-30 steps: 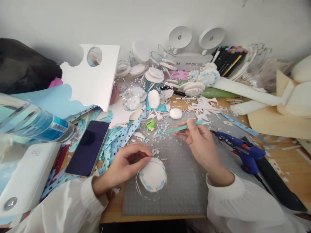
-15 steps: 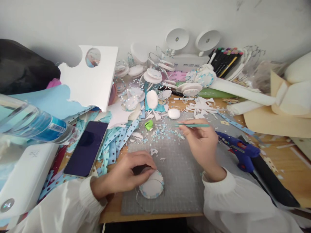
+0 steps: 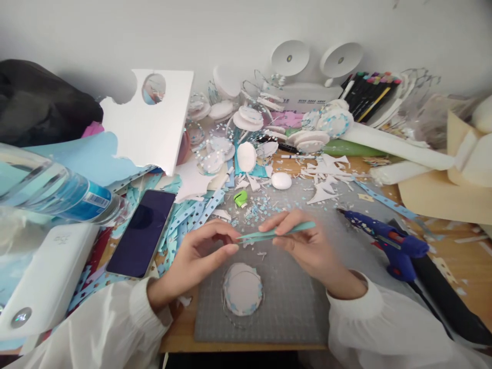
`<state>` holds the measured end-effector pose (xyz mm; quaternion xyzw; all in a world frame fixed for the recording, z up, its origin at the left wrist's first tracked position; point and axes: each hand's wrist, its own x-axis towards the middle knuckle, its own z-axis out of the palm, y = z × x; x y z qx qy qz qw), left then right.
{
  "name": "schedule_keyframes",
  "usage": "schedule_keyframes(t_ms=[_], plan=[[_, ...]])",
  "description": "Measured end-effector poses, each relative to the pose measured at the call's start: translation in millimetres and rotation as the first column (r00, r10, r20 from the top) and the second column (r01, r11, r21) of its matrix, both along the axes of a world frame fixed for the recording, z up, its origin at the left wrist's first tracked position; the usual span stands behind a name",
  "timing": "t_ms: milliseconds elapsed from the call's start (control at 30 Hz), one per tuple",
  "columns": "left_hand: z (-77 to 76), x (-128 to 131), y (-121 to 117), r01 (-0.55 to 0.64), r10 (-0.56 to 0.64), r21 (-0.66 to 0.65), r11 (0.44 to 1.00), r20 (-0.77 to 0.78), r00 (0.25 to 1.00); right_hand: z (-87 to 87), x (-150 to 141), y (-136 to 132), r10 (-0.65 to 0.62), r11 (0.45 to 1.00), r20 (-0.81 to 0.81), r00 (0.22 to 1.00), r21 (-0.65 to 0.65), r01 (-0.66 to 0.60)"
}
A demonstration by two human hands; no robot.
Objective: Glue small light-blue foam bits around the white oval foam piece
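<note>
The green tweezers (image 3: 295, 229) are gripped in my right hand (image 3: 307, 251), their tips pointing left. At those tips is my left hand (image 3: 209, 251), thumb and forefinger nearly together; anything between them is too small to make out. Below both hands a round white disc (image 3: 243, 289), with small blue and white pieces around its edge and a thin wire loop, lies on the grey cutting mat (image 3: 292, 318). Just beyond my hands, tiny blue and white paper stars (image 3: 263, 207) are scattered on the mat.
A blue glue gun (image 3: 388, 238) lies at the right. A phone (image 3: 142, 233), a power bank (image 3: 49, 277) and a tilted bottle (image 3: 77, 195) are on the left. A small green tool (image 3: 240, 198) and white foam ovals (image 3: 281, 180) lie ahead, before wired decorations.
My left hand has let go of the disc and moved up. My right hand has brought the tweezers down and left to meet it. The view has shifted slightly.
</note>
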<state>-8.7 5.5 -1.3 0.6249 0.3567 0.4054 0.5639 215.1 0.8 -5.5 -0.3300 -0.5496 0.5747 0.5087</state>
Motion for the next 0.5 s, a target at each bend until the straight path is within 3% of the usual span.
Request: schedule_keyframes(t_ms=[133,233,333,500], plan=[[0.8,0,-2,0.034,-0.034,-0.029,0.999,0.016,0.999,0.1,-1,0,0.003,0.999,0.015,1.0,0.034,-0.003],[-1.1,-3,-4,0.045,-0.044,-0.081,0.996,0.014,0.999,-0.1,-1,2,-0.189,0.977,0.061,0.98,0.107,0.182],[-6.7,-7,-5,0.003,0.003,-0.123,0.992,0.05,0.999,-2.7,-2,5,-0.403,0.91,0.214,0.89,0.196,0.366],[-9.3,-6,0,-0.09,0.145,-0.243,0.966,0.221,0.964,-15.9,-12,12,-0.453,0.881,0.366,0.813,0.323,0.346]])
